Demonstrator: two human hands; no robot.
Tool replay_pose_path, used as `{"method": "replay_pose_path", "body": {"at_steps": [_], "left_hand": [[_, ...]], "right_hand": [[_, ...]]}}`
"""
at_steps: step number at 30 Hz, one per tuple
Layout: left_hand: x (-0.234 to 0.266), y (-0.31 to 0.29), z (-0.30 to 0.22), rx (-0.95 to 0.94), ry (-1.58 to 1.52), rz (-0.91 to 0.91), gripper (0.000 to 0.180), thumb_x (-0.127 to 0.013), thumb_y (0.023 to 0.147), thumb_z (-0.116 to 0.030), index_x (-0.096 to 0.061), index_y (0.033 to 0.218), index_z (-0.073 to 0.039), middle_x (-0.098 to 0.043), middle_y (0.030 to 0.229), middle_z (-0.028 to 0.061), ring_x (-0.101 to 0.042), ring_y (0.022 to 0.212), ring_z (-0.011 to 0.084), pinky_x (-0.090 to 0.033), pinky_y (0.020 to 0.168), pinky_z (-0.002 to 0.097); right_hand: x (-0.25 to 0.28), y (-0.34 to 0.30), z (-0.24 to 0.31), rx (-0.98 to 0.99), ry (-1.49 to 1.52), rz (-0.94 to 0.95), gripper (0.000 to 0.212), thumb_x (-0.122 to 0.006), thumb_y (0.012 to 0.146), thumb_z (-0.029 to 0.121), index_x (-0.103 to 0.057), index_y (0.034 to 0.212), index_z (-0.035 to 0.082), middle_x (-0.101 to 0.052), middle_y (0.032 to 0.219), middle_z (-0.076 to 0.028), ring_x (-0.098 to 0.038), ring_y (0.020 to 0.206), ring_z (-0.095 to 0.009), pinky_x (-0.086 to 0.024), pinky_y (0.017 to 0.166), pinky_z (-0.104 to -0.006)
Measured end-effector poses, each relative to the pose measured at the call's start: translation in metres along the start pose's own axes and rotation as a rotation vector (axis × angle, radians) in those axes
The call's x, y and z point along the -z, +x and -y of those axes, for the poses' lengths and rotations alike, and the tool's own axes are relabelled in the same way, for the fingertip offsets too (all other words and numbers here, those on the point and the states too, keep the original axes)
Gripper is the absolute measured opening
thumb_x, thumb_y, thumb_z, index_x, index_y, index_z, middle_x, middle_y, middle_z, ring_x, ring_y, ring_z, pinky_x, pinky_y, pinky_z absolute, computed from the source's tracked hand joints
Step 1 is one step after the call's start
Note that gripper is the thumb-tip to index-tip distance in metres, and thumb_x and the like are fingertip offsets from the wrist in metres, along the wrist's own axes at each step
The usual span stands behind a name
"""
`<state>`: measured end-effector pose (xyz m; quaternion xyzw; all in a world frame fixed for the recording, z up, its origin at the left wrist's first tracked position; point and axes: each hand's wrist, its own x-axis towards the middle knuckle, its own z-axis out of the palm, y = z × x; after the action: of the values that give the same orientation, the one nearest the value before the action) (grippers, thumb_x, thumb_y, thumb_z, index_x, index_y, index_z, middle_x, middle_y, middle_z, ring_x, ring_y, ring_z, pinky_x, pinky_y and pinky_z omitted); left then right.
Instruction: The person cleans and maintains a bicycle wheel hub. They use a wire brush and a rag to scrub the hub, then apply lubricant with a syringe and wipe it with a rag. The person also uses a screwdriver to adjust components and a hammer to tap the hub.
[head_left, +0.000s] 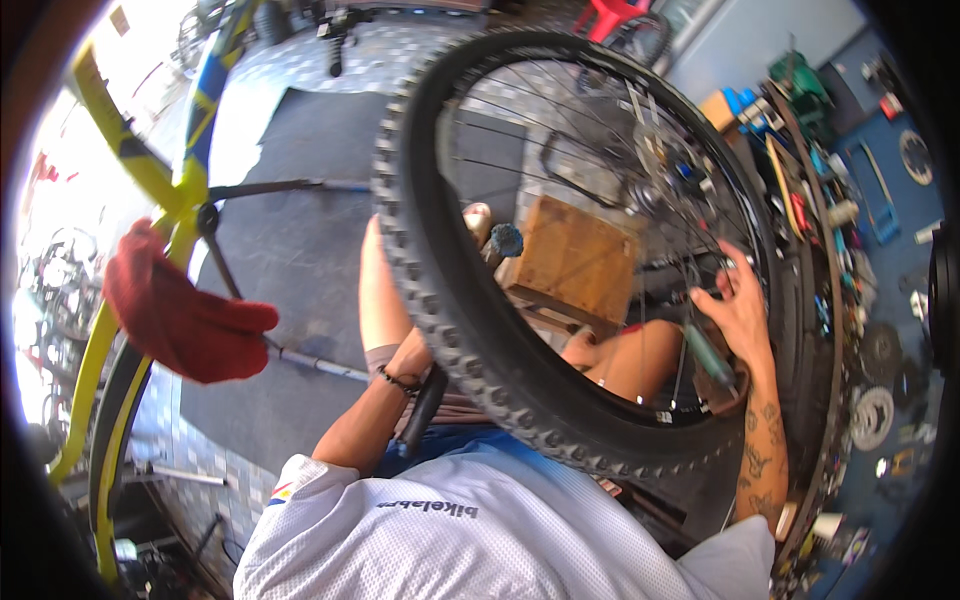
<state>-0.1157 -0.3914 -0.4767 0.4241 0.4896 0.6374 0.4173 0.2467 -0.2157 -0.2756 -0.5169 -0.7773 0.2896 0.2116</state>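
A bicycle wheel [640, 205] with a knobby black tyre [430, 300] stands tilted in front of me, over my lap. My right hand [738, 312] is at its right side, by the spokes and the rim, thumb and index finger spread apart. A greenish bottle-like thing [708, 352] shows just below that hand. My left hand [418, 350] reaches behind the tyre's left side, so its fingers are hidden. Beside the left wrist, a black bar or handle [424, 408] slants downward; whether the hand touches it I cannot tell.
A wooden box [572, 262] stands beyond my legs, seen through the spokes. To the left is a yellow and blue bicycle frame [180, 195] with a red cloth [185, 310] over it. Along the right runs a bench [800, 260] crowded with tools. A black mat [300, 240] covers tiled floor.
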Motion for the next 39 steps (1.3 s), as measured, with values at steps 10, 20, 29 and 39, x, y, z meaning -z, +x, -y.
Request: {"method": "replay_pose_path", "body": {"at_steps": [10, 20, 29, 39], "left_hand": [[-0.137, 0.083, 0.041, 0.443, -0.144, 0.215, 0.025, -0.057, 0.108, -0.02, -0.064, 0.104, 0.004, -0.058, 0.07, 0.0034, -0.058, 0.049, 0.0146, -0.047, 0.043, 0.0332], [-0.135, 0.078, 0.037, 0.622, -0.122, 0.123, 0.028, -0.057, 0.107, -0.019, -0.066, 0.112, 0.007, -0.058, 0.072, 0.0038, -0.055, 0.05, 0.0139, -0.045, 0.043, 0.0312], [-0.145, 0.091, 0.025, 0.652, -0.06, 0.164, 0.019, -0.055, 0.106, -0.016, -0.061, 0.102, 0.001, -0.057, 0.074, 0.0044, -0.055, 0.05, 0.0142, -0.045, 0.042, 0.0304], [-0.158, 0.097, 0.031, 0.543, -0.086, 0.237, 0.034, -0.057, 0.108, -0.019, -0.063, 0.129, 0.007, -0.055, 0.068, 0.0013, -0.052, 0.047, 0.0116, -0.044, 0.041, 0.0303]], "right_hand": [[-0.01, 0.002, 0.018, -0.073, -0.056, -0.002, 0.088, -0.091, 0.076, 0.019, -0.053, 0.154, 0.006, -0.05, 0.094, 0.0, -0.047, 0.081, -0.011, -0.045, 0.075, -0.0266], [-0.022, 0.002, -0.018, -0.074, -0.064, -0.01, 0.091, -0.093, 0.074, 0.025, -0.053, 0.153, 0.007, -0.053, 0.092, -0.002, -0.051, 0.079, -0.014, -0.048, 0.074, -0.0309], [-0.027, -0.003, -0.044, -0.083, -0.151, -0.033, 0.091, -0.092, 0.073, 0.028, -0.052, 0.152, 0.007, -0.056, 0.093, -0.007, -0.056, 0.081, -0.02, -0.051, 0.075, -0.0358], [-0.031, -0.007, -0.047, -0.186, -0.031, 0.004, 0.09, -0.092, 0.075, 0.016, -0.051, 0.155, 0.005, -0.051, 0.095, -0.001, -0.05, 0.081, -0.011, -0.047, 0.074, -0.0275]]}}
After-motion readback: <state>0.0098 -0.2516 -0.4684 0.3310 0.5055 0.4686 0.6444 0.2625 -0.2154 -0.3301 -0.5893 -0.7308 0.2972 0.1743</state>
